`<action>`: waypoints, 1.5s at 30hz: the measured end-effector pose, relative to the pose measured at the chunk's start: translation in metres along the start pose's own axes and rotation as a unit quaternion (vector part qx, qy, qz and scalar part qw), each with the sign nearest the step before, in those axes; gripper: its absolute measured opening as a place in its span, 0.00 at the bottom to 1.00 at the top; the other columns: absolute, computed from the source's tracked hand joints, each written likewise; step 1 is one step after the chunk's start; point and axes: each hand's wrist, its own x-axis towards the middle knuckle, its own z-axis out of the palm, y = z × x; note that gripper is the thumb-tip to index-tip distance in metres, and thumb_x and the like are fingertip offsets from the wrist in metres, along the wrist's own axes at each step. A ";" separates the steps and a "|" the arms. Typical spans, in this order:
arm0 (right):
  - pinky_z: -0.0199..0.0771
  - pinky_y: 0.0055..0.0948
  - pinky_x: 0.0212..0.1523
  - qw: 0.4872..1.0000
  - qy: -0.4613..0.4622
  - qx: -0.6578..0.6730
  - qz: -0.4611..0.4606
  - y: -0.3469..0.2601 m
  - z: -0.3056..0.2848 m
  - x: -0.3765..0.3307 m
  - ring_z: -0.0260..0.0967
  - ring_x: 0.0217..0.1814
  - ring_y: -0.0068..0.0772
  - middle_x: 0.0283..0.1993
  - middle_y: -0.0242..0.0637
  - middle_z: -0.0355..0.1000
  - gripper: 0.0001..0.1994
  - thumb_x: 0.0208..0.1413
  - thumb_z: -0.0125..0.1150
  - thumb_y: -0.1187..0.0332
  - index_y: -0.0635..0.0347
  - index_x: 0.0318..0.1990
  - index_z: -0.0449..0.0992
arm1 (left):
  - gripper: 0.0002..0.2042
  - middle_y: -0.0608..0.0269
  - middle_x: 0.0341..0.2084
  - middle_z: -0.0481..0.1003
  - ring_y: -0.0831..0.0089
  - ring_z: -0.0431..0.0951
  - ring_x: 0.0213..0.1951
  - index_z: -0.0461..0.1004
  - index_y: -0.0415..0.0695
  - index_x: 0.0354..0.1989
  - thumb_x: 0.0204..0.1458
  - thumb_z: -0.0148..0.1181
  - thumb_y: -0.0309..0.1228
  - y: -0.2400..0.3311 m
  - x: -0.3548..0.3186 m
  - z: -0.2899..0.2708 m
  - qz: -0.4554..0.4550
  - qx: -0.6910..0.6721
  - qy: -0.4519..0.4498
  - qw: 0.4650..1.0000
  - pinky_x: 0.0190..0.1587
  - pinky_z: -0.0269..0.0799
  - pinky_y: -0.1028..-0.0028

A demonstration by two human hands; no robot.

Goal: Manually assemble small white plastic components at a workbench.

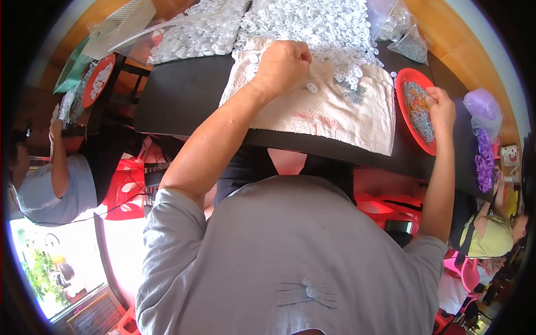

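Observation:
My left hand (283, 66) is closed above the cream towel (312, 114), beside a large heap of small white plastic pieces (304, 25). Its curled fingers hide whatever they may hold. A single white piece (311, 87) lies on the cloth just below it. Over the right rim of a red oval plate (403, 84) is my right hand (443, 111), its fingers pinched together above thin silvery metal pieces (419, 114); what is between the fingertips is too small to make out. More metal pieces (353, 94) lie on the towel among loose white ones.
A dark table (184, 97) carries everything. Clear plastic bags (410, 42) lie at the back right; a purple bundle (484, 159) is at the far right. At left, a person (56, 184) sits by another red plate (99, 81). Another person (491, 231) is at right.

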 end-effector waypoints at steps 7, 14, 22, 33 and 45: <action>0.70 0.25 0.41 0.992 0.037 0.047 -0.109 -0.076 -0.018 -0.010 0.73 0.39 0.28 0.36 0.35 0.73 0.06 0.53 0.60 0.74 0.60 0.39 0.77 | 0.06 0.51 0.19 0.76 0.56 0.77 0.26 0.76 0.39 0.23 0.42 0.62 0.29 0.033 -0.004 -0.033 -0.015 0.026 0.011 0.999 0.33 0.73 0.65; 0.67 0.25 0.33 0.936 -0.014 0.212 -0.281 -0.187 0.016 -0.024 0.70 0.31 0.29 0.30 0.36 0.70 0.04 0.51 0.59 0.78 0.64 0.34 0.74 | 0.02 0.57 0.25 0.73 0.56 0.75 0.30 0.75 0.41 0.23 0.41 0.60 0.25 0.006 -0.054 -0.045 0.123 0.177 0.035 0.976 0.34 0.73 0.61; 0.70 0.37 0.38 0.925 -0.121 0.155 -0.324 -0.237 0.055 -0.011 0.73 0.35 0.43 0.35 0.39 0.75 0.06 0.51 0.55 0.70 0.60 0.33 0.77 | 0.06 0.61 0.26 0.71 0.66 0.74 0.28 0.75 0.40 0.29 0.41 0.63 0.22 -0.008 -0.102 -0.064 0.013 0.104 0.134 0.985 0.32 0.71 0.70; 0.72 0.41 0.37 0.930 -0.114 0.113 -0.331 -0.232 0.096 -0.018 0.73 0.37 0.45 0.32 0.38 0.74 0.02 0.45 0.60 0.71 0.58 0.26 0.77 | 0.07 0.61 0.26 0.72 0.73 0.74 0.26 0.77 0.37 0.33 0.43 0.63 0.21 -0.007 -0.071 -0.066 -0.010 0.018 0.063 0.998 0.32 0.70 0.75; 0.69 0.33 0.36 0.931 -0.105 0.217 -0.273 -0.225 0.098 -0.014 0.71 0.34 0.40 0.31 0.39 0.72 0.04 0.47 0.60 0.75 0.64 0.30 0.72 | 0.05 0.57 0.27 0.72 0.59 0.77 0.31 0.76 0.40 0.28 0.46 0.61 0.29 -0.020 -0.018 -0.051 0.142 0.281 -0.022 0.949 0.35 0.72 0.64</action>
